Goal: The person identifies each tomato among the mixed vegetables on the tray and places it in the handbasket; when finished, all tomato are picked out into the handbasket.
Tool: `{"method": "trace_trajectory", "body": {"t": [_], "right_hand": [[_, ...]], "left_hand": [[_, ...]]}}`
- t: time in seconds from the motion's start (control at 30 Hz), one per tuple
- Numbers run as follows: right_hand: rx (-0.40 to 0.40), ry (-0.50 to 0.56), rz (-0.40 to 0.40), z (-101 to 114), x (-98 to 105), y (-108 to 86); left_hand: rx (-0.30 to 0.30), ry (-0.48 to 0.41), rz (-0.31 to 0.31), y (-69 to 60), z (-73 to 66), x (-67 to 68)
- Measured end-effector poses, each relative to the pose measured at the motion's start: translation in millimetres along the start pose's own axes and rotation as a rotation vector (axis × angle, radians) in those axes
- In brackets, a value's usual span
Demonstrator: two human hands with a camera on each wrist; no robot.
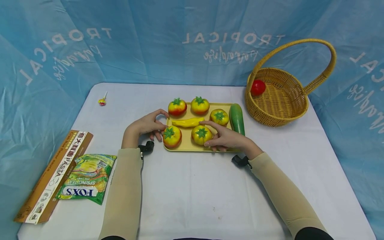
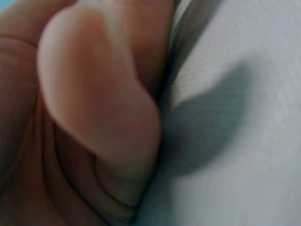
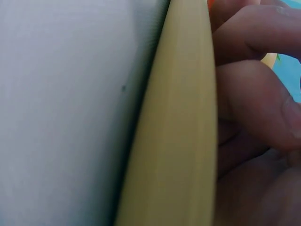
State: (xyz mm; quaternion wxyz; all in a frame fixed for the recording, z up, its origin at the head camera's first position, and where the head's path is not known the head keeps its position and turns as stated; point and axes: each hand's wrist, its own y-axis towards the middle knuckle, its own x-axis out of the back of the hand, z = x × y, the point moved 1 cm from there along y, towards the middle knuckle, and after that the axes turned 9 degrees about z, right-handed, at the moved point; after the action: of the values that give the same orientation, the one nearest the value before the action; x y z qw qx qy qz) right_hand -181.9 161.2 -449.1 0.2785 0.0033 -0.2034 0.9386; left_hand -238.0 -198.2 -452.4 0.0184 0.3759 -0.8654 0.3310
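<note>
A yellow tray [image 1: 186, 150] holds several round yellow toy fruits with green leafy tops, some with red sides, plus a yellow chili pepper [image 1: 187, 122] and a green cucumber [image 1: 237, 118]. My right hand [image 1: 226, 137] reaches over the tray's front edge, with forefinger and thumb around the front-middle round toy fruit [image 1: 200, 136]. In the right wrist view, curled fingers [image 3: 254, 94] show beside the tray wall [image 3: 174, 117]. At the tray's left edge, my left hand [image 1: 147, 125] is bent loosely beside the front-left toy fruit [image 1: 172, 137]. The left wrist view shows its digits [image 2: 99, 84] close to the cloth.
At the back right stands a wicker basket [image 1: 273, 118] with a tall handle and a red ball-like item [image 1: 258, 87] inside. A lollipop [image 1: 102, 101] lies at the back left. A pasta box [image 1: 54, 176] and a green candy bag [image 1: 90, 176] lie left of my left arm.
</note>
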Motion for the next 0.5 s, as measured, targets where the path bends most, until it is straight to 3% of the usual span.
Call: {"method": "trace_trajectory", "body": {"t": [0.5], "right_hand": [[-0.002, -0.011, -0.018, 2.4, -2.7, 0.1]], "left_hand": [[0.004, 0.004, 0.003, -0.4, -1.1, 0.1]]}}
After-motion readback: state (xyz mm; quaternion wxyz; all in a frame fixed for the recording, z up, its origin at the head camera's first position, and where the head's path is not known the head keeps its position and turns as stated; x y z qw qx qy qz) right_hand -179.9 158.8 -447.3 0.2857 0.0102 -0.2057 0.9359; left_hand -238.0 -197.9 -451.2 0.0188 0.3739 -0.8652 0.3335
